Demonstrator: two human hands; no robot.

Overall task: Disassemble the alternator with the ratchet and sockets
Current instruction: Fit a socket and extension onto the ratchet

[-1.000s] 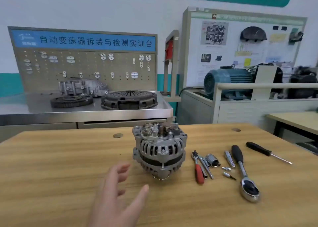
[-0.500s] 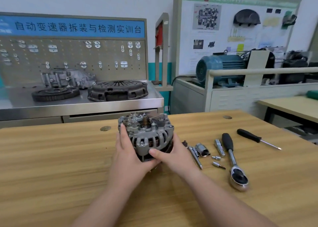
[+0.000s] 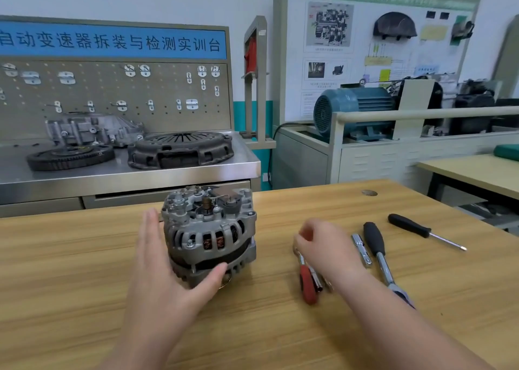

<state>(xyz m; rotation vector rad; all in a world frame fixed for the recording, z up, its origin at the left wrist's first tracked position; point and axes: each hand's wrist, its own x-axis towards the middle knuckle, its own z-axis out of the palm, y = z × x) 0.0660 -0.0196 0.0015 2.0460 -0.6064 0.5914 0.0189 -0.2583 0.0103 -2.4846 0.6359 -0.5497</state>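
Note:
The grey alternator (image 3: 213,229) stands on the wooden table (image 3: 70,285), terminals facing up. My left hand (image 3: 157,260) lies against its left side with straight fingers, and the thumb presses the lower front. My right hand (image 3: 323,246) hovers to the right over the small tools with curled, blurred fingers; what is under them is hidden. The black-handled ratchet (image 3: 376,243) lies just right of that hand, its head partly behind my forearm. A chrome socket piece (image 3: 362,249) lies between hand and ratchet. A red-handled tool (image 3: 307,285) lies below the hand.
A black screwdriver (image 3: 412,228) lies at the far right of the table. Behind stands a steel bench (image 3: 140,173) with a clutch plate (image 3: 179,150) and a flywheel (image 3: 70,156). A blue motor (image 3: 351,111) sits on a stand at the back right.
My right hand has left the alternator and moved right over the small tools. My left hand stays on the alternator's left side. The camera has come closer.

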